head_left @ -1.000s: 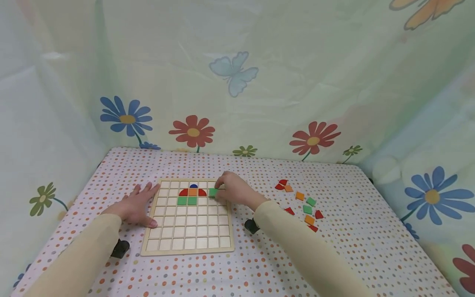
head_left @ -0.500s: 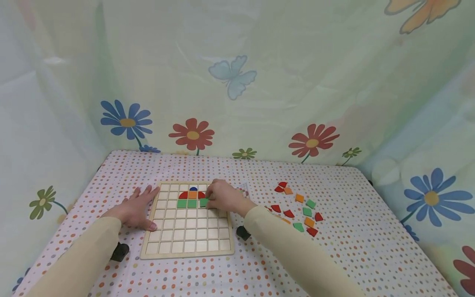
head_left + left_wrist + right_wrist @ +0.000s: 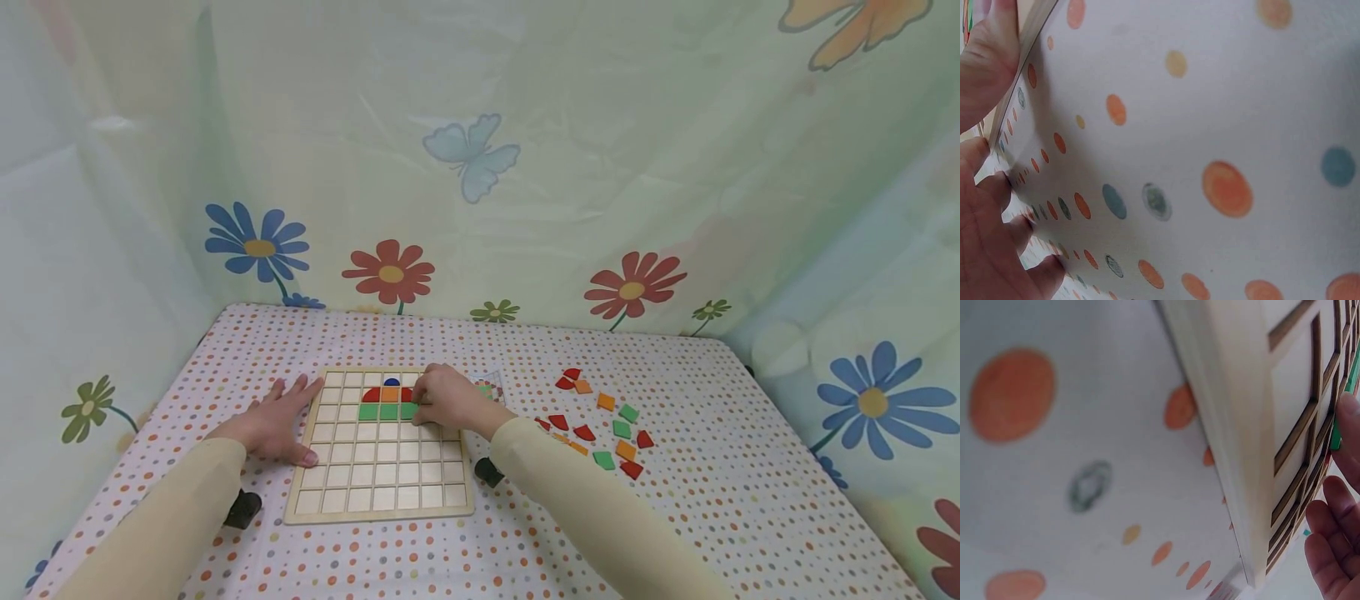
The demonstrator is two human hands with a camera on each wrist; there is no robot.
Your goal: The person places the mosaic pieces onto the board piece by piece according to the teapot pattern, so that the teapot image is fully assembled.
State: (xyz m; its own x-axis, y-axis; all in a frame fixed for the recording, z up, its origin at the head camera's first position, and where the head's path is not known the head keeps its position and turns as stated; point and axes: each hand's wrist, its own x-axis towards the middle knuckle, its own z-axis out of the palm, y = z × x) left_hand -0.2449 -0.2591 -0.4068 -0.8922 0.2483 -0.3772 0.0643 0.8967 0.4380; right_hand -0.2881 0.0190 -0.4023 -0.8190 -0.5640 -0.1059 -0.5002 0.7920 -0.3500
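Note:
A wooden grid board lies on the table, with a blue half-round piece, an orange square and red quarter-round pieces in its upper cells. A row of green squares runs just below them. My right hand has its thumb and fingers on the rightmost green square tile, pinching it at its cell; in the right wrist view the thumb sits against the green tile. My left hand is spread along the board's left edge, its thumb on the frame.
Loose red, orange and green pieces are scattered on the dotted tablecloth to the right. A printed pattern card lies partly hidden behind my right hand. A flowered curtain hangs behind the table.
My right hand has moved left and slightly down with a green tile, from the board's right side to the end of the green row. My left hand stays in place.

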